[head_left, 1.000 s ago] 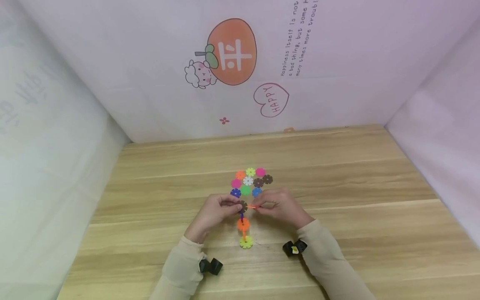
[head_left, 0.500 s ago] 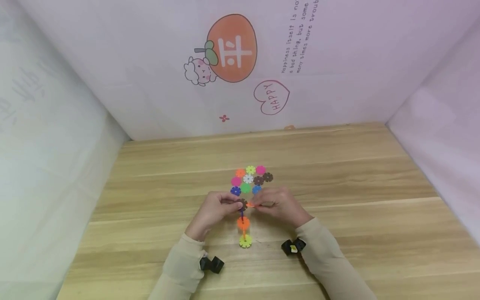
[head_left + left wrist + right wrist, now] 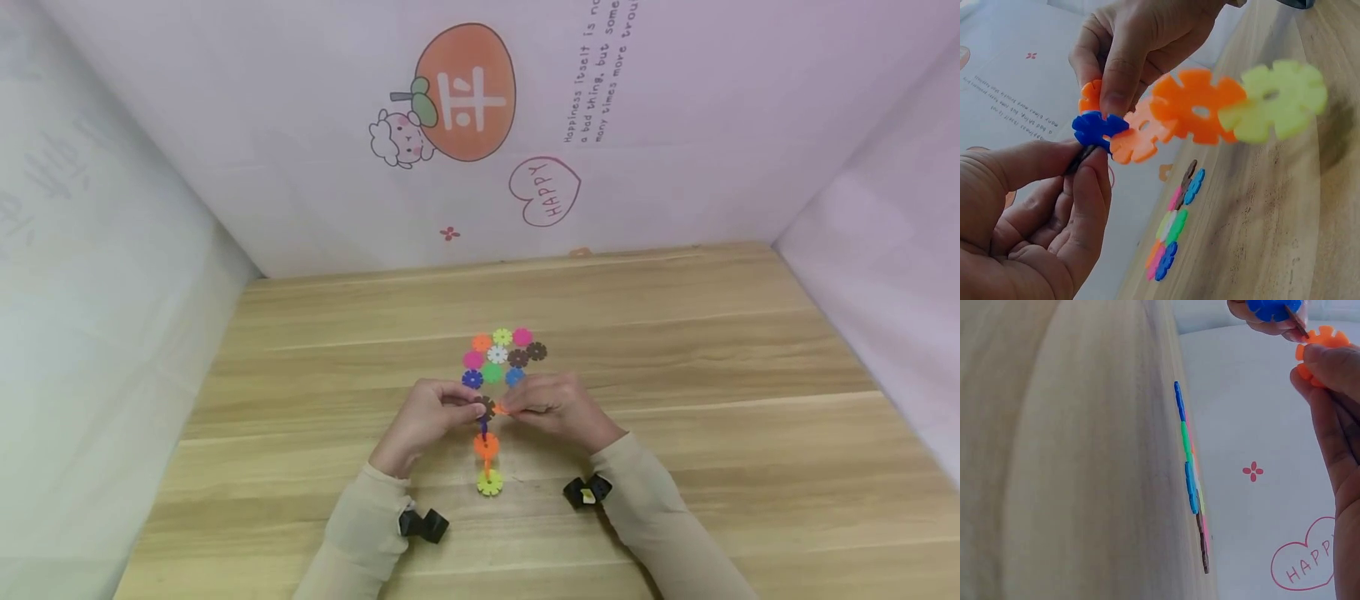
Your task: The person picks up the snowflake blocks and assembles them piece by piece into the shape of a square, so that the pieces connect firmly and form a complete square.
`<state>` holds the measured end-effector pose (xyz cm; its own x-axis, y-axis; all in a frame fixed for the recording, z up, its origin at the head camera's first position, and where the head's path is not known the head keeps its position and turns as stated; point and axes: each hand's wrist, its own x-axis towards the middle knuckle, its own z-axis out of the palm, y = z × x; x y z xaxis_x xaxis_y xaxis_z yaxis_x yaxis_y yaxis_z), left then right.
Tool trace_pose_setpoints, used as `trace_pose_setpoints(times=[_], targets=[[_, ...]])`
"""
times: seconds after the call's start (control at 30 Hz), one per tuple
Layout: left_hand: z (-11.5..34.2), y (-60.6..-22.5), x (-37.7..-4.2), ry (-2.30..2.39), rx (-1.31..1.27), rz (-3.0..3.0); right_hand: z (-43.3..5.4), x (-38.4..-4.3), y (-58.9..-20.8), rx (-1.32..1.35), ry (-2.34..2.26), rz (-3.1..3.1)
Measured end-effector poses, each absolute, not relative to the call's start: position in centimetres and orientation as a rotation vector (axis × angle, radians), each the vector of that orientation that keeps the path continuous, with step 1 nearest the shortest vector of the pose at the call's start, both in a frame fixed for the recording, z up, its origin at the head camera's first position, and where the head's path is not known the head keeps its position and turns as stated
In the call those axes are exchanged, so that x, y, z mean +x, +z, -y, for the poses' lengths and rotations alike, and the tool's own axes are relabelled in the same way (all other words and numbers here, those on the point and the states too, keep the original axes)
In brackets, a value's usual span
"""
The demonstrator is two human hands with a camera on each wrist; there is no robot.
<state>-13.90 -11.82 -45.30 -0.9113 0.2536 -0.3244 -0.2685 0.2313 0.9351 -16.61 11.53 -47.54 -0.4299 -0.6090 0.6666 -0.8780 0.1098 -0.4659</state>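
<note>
My left hand (image 3: 427, 421) pinches a dark brown notched flower disc (image 3: 486, 408) between thumb and fingers. From it a chain of interlocked discs leads toward me: a blue one (image 3: 1094, 128), a pale orange one (image 3: 1141, 140), a brighter orange one (image 3: 1194, 106) and a yellow one (image 3: 1279, 100) at the end. My right hand (image 3: 562, 408) pinches a separate-looking orange disc (image 3: 1329, 337), its notched edge right at the brown disc's edge. In the left wrist view, fingers hide most of the brown disc and part of this orange disc.
Beyond the hands, several loose discs lie flat in a cluster on the wooden table, among them a white one (image 3: 497, 355), a green one (image 3: 492, 372) and a light blue one (image 3: 514, 377). A printed white cloth (image 3: 315, 167) encloses the back and sides.
My right hand has shifted slightly left, bringing the orange disc closer against the brown one. The left hand keeps its pinch; the whole head view has tilted slightly.
</note>
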Motion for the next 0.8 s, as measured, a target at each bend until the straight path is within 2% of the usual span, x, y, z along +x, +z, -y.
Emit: trace_pose_setpoints(times=[0.8], targets=[[12.1,-44.3,-14.2,1.774,0.081,-2.063,-11.7,-17.4,-47.0,1.535,1.230,1.869]])
